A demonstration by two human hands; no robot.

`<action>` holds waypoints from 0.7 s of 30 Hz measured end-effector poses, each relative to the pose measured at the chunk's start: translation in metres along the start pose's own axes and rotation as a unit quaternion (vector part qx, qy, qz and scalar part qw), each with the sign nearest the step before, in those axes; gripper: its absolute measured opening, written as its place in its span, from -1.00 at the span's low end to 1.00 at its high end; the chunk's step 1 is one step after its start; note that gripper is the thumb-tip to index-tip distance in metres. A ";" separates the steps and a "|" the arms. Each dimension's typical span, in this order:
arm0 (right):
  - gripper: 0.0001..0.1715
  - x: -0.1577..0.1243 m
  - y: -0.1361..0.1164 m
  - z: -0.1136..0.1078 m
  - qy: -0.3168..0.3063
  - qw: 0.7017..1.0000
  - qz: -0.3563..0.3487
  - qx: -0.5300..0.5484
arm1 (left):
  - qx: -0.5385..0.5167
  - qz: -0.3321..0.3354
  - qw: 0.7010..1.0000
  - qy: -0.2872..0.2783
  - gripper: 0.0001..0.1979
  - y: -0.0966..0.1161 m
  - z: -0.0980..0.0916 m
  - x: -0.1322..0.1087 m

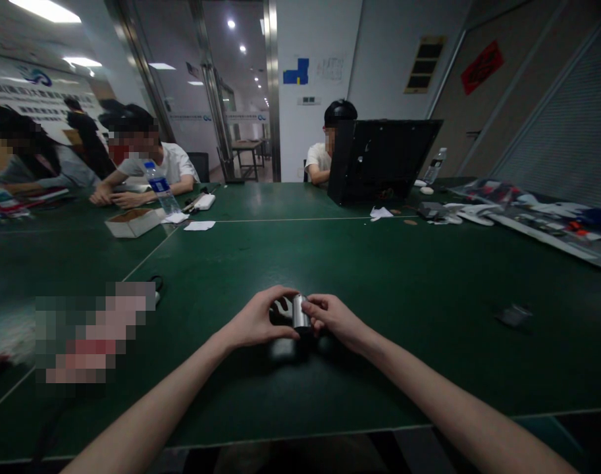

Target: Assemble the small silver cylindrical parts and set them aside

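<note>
A small silver metal cylinder (301, 315) with a dark lower end is between my two hands, just above the green table (261, 257). My left hand (261, 317) curves round its left side, with the thumb and a finger at its bottom and top edges. From the right, my right hand (332, 318) grips it, thumb on its front face and the other fingers curled beside it. The undersides of the fingers and the cylinder's back are hidden.
A black box-like case (386, 158) stands at the back right. A water bottle (160, 187) and an open cardboard box (133, 224) are at the back left. A small dark object (515, 315) lies right. Several people sit across and left.
</note>
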State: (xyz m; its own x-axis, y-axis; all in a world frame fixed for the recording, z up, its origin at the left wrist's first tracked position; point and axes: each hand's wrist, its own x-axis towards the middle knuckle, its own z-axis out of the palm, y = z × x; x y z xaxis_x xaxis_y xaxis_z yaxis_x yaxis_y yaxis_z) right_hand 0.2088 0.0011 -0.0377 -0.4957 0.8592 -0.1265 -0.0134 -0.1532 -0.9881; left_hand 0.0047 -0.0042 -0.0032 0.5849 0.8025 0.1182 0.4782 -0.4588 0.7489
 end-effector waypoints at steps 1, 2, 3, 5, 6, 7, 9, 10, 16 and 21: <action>-0.43 0.000 0.000 0.000 -0.001 1.000 0.001 -0.001 | -0.001 0.000 1.000 -0.001 -0.35 0.000 0.000 0.000; -0.43 0.000 0.001 0.000 -0.003 1.000 0.000 -0.001 | -0.002 0.000 1.000 -0.002 -0.36 0.001 0.000 0.000; -0.43 0.001 0.002 0.000 -0.005 1.000 -0.002 -0.001 | -0.002 -0.001 1.000 -0.003 -0.36 0.002 0.000 0.000; -0.44 0.001 0.003 0.000 -0.010 1.000 -0.005 0.000 | 0.000 -0.004 1.000 -0.007 -0.38 0.003 -0.001 -0.001; -0.43 0.002 0.004 0.000 -0.012 1.000 -0.005 0.000 | 0.002 -0.004 1.000 -0.007 -0.38 0.004 -0.001 -0.001; -0.42 0.002 0.004 0.000 -0.012 1.000 -0.004 -0.001 | 0.005 -0.002 1.000 -0.006 -0.38 0.004 -0.001 -0.002; -0.40 0.001 0.004 0.001 -0.011 1.000 0.003 -0.001 | 0.015 0.005 1.000 -0.004 -0.37 0.004 0.000 -0.002; -0.39 0.001 0.004 0.002 -0.009 1.000 0.008 -0.002 | 0.020 0.010 1.000 -0.002 -0.37 0.004 0.001 -0.002; -0.34 -0.002 0.002 0.004 -0.013 1.000 0.028 -0.001 | 0.048 0.049 0.998 -0.006 -0.37 0.003 0.004 -0.003; -0.33 0.000 0.006 0.004 -0.021 1.000 0.013 -0.014 | 0.062 0.066 0.996 -0.007 -0.37 0.003 0.005 -0.002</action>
State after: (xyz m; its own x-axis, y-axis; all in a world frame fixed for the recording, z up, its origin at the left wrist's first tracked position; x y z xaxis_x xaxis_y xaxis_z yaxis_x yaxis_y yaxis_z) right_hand 0.2055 -0.0015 -0.0433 -0.5323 0.8335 -0.1482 0.0233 -0.1606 -0.9867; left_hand 0.0082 -0.0092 -0.0045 0.6573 0.7266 0.2000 0.4733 -0.6045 0.6408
